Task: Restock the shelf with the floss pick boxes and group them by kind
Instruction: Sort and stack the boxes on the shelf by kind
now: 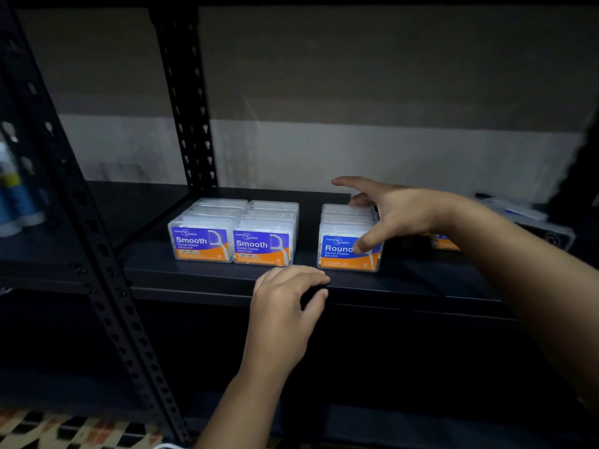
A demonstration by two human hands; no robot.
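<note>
Round boxes (pixel 350 244): light, stiff, slick plastic; we are spreading right fingers (pixel 364 246) around the row's ends, left hand (pixel 285 306) loosely curled, empty.

Dim in here; the wall (pixel 356 150) catches a pale band of light, corners go dark, edges bend and blur.

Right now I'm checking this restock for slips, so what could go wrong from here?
1. The right hand spans the row of clear plastic Round floss boxes, thumb on the front label; a sideways push could skew or topple the row.
2. That front box sits near the black metal shelf's edge and might slide off.
3. The left hand rests on that edge, in its path.
</note>
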